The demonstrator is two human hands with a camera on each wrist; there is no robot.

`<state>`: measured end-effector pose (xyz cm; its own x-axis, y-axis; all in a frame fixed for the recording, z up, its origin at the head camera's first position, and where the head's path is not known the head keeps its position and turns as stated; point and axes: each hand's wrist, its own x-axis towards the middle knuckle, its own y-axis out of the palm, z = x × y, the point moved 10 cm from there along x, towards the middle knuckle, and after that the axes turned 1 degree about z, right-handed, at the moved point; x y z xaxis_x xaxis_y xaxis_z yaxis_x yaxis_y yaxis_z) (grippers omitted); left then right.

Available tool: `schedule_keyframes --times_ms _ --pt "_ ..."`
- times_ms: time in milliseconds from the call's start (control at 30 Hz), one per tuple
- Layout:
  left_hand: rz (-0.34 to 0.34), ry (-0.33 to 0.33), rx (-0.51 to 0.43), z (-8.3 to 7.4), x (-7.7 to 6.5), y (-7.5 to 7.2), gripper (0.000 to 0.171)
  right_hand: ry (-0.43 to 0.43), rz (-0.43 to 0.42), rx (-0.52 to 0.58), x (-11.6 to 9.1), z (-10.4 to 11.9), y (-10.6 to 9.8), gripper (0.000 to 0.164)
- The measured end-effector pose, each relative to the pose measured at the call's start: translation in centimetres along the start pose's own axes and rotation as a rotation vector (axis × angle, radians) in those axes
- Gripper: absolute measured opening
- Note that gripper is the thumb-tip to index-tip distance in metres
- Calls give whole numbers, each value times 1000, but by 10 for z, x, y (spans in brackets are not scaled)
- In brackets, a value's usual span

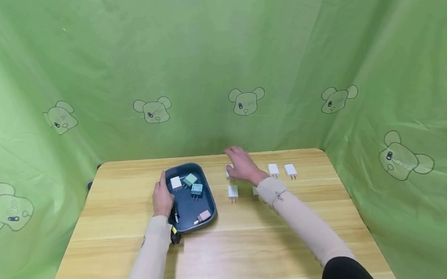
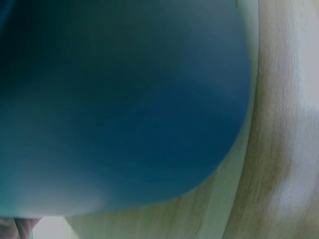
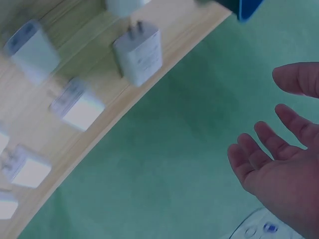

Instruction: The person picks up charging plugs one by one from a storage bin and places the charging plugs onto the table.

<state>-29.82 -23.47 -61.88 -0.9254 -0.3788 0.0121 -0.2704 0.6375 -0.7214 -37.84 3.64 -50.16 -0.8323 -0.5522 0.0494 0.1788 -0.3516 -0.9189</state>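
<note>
My left hand (image 1: 162,199) holds the left side of a dark blue tray (image 1: 211,196), whose smooth wall (image 2: 124,109) fills most of the left wrist view. Inside the tray lie a white plug charger (image 1: 176,182), a green one (image 1: 190,179), a teal one (image 1: 197,189) and a pink one (image 1: 203,215). My right hand (image 1: 242,164), fingers loosely bent and nothing in them, is over the table's back part. A white charger (image 1: 229,171) shows partly beneath it. Just in front lies another white charger (image 1: 233,191). The right wrist view shows this hand (image 3: 284,159) empty, thumb apart.
At the back right of the wooden table (image 1: 277,259) lie two more white chargers, one (image 1: 273,169) left of the other (image 1: 290,169). Another charger (image 1: 255,191) is mostly hidden by the right wrist. A green curtain (image 1: 214,59) hangs close behind the table's back edge.
</note>
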Motion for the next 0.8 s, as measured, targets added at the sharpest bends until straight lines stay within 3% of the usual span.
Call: schedule_keyframes --times_ms 367,800 --pt "-53 50 15 -2 -1 -4 89 -84 40 -37 20 53 35 56" --pt "-26 36 30 -2 1 -1 92 -107 145 -117 42 91 80 60"
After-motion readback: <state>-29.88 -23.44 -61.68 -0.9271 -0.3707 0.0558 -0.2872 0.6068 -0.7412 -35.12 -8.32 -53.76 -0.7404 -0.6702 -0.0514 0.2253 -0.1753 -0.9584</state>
